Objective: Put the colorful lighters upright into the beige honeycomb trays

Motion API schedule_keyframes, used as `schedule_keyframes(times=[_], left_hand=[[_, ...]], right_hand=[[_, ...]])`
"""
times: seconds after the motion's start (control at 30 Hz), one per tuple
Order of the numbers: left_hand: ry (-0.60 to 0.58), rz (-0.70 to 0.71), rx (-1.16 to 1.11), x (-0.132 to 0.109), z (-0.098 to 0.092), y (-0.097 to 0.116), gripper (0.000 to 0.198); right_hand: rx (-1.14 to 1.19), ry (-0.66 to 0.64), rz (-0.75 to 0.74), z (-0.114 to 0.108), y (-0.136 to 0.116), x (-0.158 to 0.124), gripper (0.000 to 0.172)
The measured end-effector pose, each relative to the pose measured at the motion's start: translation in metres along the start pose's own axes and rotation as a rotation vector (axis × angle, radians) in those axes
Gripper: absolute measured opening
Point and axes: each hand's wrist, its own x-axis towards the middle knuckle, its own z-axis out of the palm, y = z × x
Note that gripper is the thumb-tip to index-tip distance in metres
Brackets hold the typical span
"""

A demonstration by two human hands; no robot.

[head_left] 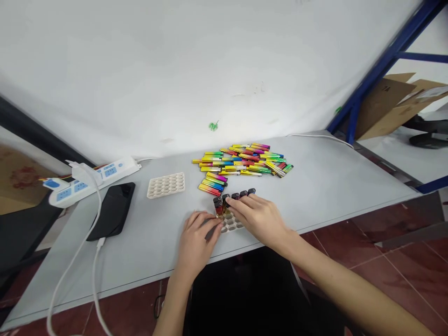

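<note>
A cream tray with oval holes (pixel 230 223) lies near the table's front edge. Several black-topped, lighter-like pieces (pixel 235 197) stand upright in its far row, and one with a red body (pixel 219 208) stands at its left side. My left hand (pixel 196 238) steadies the tray's left edge, its thumb and bent fingers closed at the corner. My right hand (pixel 261 215) reaches over the tray from the right, its fingertips closed on a black-topped piece; the fingers partly hide it. Behind lies a heap of slim, shiny multicoloured pieces (pixel 241 161), with a smaller group (pixel 213 183) closer to the tray.
A second cream tray with holes (pixel 166 185) lies to the left. Farther left are a black phone (pixel 114 210) on a white cable (pixel 97 261) and a white power strip (pixel 94 182). A white wall (pixel 175 84) backs the table; a blue frame (pixel 371 79) and cardboard box (pixel 388 105) stand right.
</note>
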Motion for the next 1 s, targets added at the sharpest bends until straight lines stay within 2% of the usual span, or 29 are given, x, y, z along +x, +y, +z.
schedule_keyframes(times=[0.17,0.3,0.43,0.5,0.6,0.7,0.83,1.0], left_hand=[[0.011,0.015,0.009,0.000,0.000,0.000,0.014],[0.005,0.014,0.000,0.001,-0.001,0.000,0.015],[0.011,0.012,-0.020,0.000,-0.001,0.000,0.015],[0.017,0.010,-0.019,0.000,0.000,0.000,0.015],[0.023,0.010,-0.017,0.000,0.001,-0.001,0.015],[0.022,0.007,-0.016,0.000,0.001,-0.001,0.015],[0.020,0.001,-0.015,0.000,0.001,-0.001,0.014],[0.018,0.001,-0.024,-0.001,0.001,-0.001,0.015]], right_hand=[[-0.063,-0.020,-0.047,-0.008,-0.003,-0.003,0.037],[-0.024,-0.029,0.065,-0.022,0.010,-0.005,0.043],[-0.062,0.085,0.365,-0.029,0.056,-0.004,0.041],[-0.143,0.083,0.510,-0.025,0.089,-0.005,0.037],[-0.307,-0.013,0.600,-0.012,0.133,-0.015,0.041],[-0.293,-0.052,0.643,-0.001,0.158,-0.029,0.037],[-0.200,0.092,0.652,0.001,0.162,-0.037,0.031],[0.054,0.354,0.673,-0.009,0.151,-0.027,0.030]])
